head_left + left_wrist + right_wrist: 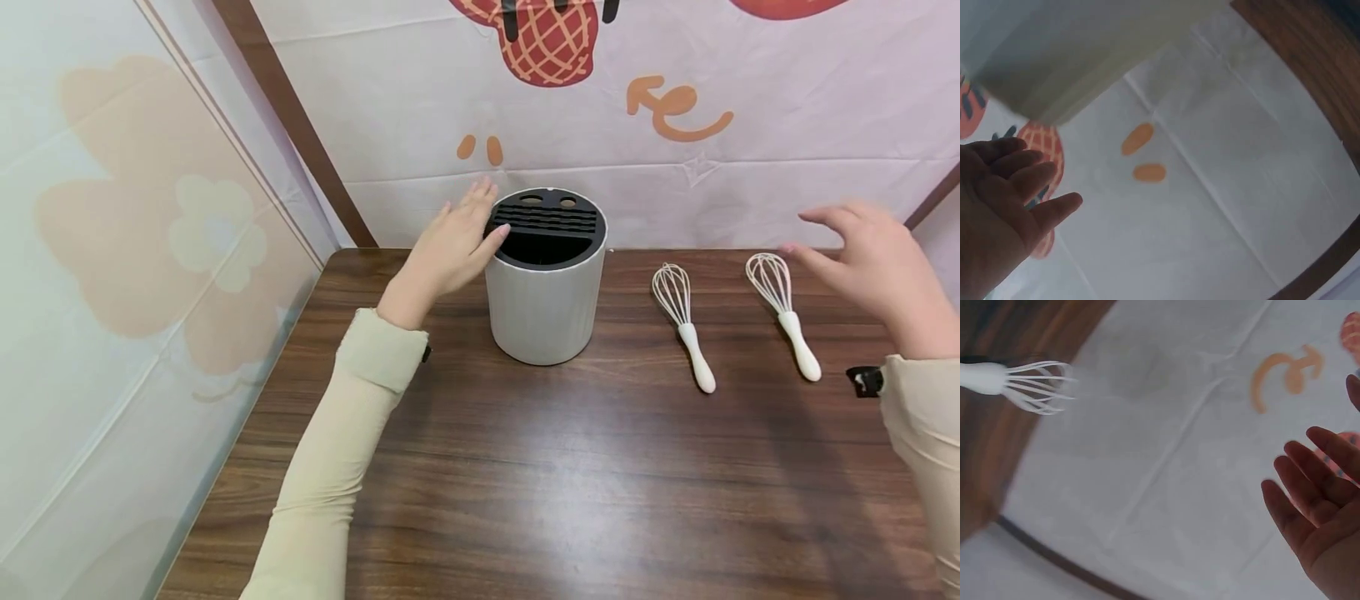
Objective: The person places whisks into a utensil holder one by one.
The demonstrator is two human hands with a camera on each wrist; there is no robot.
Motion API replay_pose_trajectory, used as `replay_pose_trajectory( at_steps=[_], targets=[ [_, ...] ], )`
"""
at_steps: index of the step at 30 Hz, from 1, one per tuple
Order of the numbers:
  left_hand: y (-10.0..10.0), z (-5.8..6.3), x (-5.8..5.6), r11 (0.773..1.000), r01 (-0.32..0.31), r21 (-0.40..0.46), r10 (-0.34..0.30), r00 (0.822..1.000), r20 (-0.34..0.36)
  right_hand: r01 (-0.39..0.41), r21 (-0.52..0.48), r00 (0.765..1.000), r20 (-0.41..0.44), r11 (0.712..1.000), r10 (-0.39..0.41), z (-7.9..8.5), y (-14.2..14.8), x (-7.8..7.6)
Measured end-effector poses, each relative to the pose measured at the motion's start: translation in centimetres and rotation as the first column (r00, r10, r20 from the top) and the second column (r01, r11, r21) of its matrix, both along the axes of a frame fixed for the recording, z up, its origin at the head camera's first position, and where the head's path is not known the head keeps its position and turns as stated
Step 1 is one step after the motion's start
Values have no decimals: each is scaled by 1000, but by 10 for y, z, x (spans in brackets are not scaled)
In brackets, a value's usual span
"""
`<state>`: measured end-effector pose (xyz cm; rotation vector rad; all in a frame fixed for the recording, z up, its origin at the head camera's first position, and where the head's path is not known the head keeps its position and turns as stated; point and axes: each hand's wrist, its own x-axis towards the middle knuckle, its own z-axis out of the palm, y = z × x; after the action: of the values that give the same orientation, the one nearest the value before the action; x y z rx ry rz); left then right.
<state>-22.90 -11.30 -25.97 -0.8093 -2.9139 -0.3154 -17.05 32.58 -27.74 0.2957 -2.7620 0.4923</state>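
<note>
A white ribbed utensil holder (546, 315) with a black slotted lid (547, 218) stands upright near the back wall. Beside its left rim is my left hand (450, 242), fingers extended and thumb apart, overlapping the lid's edge in the head view. Two white whisks lie to the right of the holder, a left whisk (697, 357) and a right whisk (799, 347), wire ends toward the wall. My right hand (877, 265) hovers just right of the right whisk with nothing in it. In the right wrist view the fingers (1288, 515) spread apart, away from a whisk (985, 379).
The dark wooden table (525, 467) meets a printed cloth wall (405, 100) at the back. Another cloth panel (97, 400) borders the table's left side. Small black pieces show at both cuffs, including a black strap (864, 381) by the right sleeve.
</note>
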Motion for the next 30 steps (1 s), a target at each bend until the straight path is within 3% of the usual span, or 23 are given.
replay_pose_trajectory(
  at_steps=[4, 10, 15, 18, 21, 26, 30],
  targets=[
    [8, -10, -6, 1000, 13, -9, -13, 1000, 17, 82, -56, 992, 100, 995, -76, -18, 20, -7],
    [13, -25, -10, 1000, 13, -6, -13, 1000, 3, 175, -79, 952, 268, 981, -148, -53, 51, -14],
    [20, -30, -9, 1000, -23, 5, 23, 999, -37, 224, -110, 889, 430, 968, -157, -78, 67, -16],
    [24, -28, -8, 998, -55, 6, 56, 997, -52, 235, -171, 846, 522, 957, -114, -87, 70, -17],
    [27, -27, -6, 997, -82, -2, 81, 995, -65, 268, -267, 811, 581, 926, -68, -96, 69, -18],
    [27, -25, -2, 996, -94, -10, 93, 994, -58, 337, -403, 795, 606, 851, -27, -105, 64, -17],
    [21, -24, 0, 997, -82, 1, 82, 996, -38, 387, -456, 766, 643, 802, -4, -110, 62, -15]
  ],
)
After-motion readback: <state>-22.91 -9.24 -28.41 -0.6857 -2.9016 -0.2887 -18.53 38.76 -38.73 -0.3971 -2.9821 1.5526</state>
